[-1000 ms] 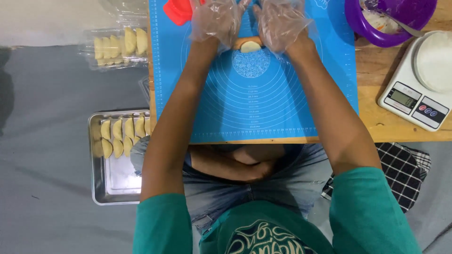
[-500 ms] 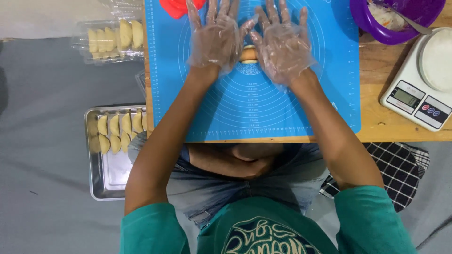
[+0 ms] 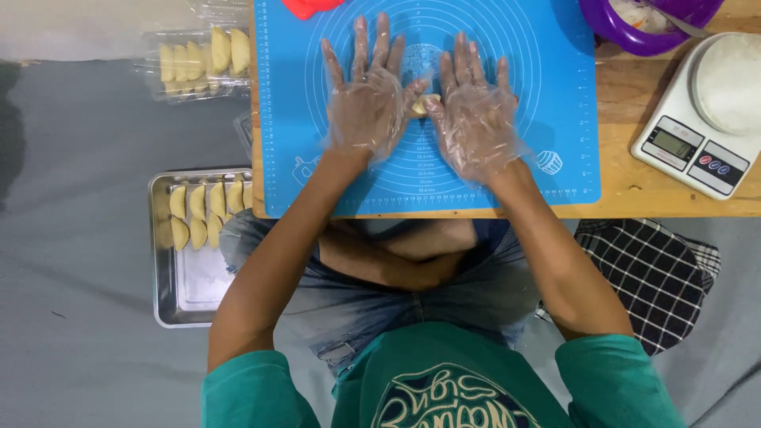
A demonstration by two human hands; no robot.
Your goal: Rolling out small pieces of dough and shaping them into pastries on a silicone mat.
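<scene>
Both hands wear clear plastic gloves and lie flat, fingers spread, on a blue silicone baking mat (image 3: 555, 119). A small pale lump of dough (image 3: 420, 104) sits on the mat between them, pinched at the thumbs of my left hand (image 3: 366, 103) and my right hand (image 3: 476, 119). Most of the dough is hidden by the thumbs. The mat lies on a low wooden table (image 3: 634, 190) above my crossed legs.
A metal tray (image 3: 186, 285) with several folded dumplings rests on the grey floor at left. A clear plastic box (image 3: 198, 59) of dumplings lies beyond it. A purple bowl (image 3: 634, 20), a white kitchen scale (image 3: 705, 111), a red object (image 3: 313, 6) and a checked cloth (image 3: 650, 273) surround the mat.
The view shifted so the hands appear lower on the mat. The hands went from cupped over the dough to flat with fingers spread, dough between the thumbs.
</scene>
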